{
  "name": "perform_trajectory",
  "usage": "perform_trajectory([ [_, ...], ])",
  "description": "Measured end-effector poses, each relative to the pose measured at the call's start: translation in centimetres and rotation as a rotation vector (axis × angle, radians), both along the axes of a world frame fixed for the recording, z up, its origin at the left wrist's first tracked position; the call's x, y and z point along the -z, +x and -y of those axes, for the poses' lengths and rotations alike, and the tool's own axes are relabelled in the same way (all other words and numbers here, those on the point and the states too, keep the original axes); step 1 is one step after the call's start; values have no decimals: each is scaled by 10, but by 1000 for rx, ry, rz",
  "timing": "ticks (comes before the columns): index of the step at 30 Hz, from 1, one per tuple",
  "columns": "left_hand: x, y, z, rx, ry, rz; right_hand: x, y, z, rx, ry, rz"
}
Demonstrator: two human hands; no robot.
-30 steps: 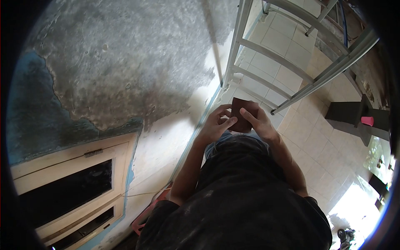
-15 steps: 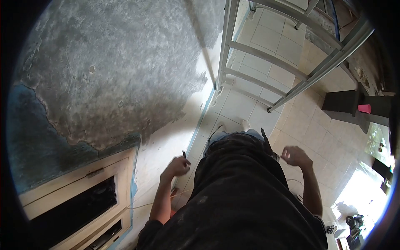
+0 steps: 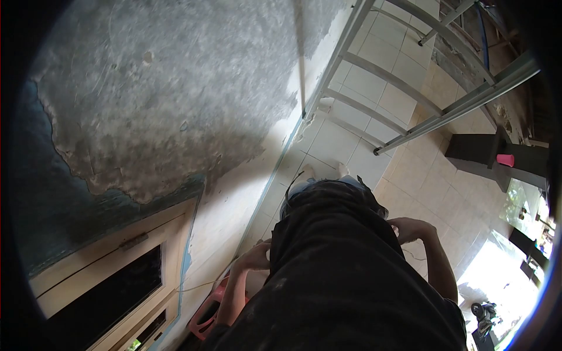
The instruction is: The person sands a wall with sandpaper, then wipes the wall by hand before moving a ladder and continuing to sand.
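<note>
My left hand (image 3: pixel 255 257) is at the left side of my waist, against the black shirt (image 3: pixel 339 269). Its fingers bend in towards the cloth, and their tips are partly hidden. On the other side, my right hand (image 3: pixel 411 228) is at the shirt's right edge with its fingers curled inward. Whatever either hand grips is hidden. A dark strap (image 3: pixel 289 186) sticks out at the front left of my waist. Beyond the shirt, my feet (image 3: pixel 342 170) are on white floor tiles.
A metal ladder (image 3: pixel 380 73) stands ahead beside the patchy grey wall (image 3: pixel 175 88). A red plastic stool (image 3: pixel 206 313) is by my left forearm, near a wooden-framed window (image 3: pixel 117 263). A pink cup (image 3: pixel 505 159) rests on a dark bench (image 3: pixel 477 153) at right.
Both hands have moved in against the sides of my waist. The small dark piece seen at my left hand is out of sight. The view has shifted, showing more of the red stool.
</note>
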State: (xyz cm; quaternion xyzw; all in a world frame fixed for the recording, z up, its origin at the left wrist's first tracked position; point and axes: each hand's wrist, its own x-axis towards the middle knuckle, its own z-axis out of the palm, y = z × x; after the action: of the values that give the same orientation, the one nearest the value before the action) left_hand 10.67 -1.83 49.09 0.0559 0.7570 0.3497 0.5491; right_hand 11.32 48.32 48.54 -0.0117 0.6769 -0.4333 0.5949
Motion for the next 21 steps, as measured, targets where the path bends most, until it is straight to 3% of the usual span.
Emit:
perform_trajectory([
  [4, 12, 14, 25, 1, 6, -76, 0, 9, 20, 50, 5, -95],
  [10, -8, 14, 25, 53, -41, -210, 15, 42, 60, 155, 21, -292],
  [13, -6, 19, 29, 41, -46, -243, -6, 47, 83, 115, 192, -369],
  [16, -6, 23, 39, 34, -38, -248, -41, 32, 106, 120, 300, -285],
  [19, -6, 28, 51, 42, -32, -250, -30, 46, 119, 100, 250, -497],
  [21, -6, 29, 57, 47, -24, -247, -15, 61, 127, 260, 232, -422],
])
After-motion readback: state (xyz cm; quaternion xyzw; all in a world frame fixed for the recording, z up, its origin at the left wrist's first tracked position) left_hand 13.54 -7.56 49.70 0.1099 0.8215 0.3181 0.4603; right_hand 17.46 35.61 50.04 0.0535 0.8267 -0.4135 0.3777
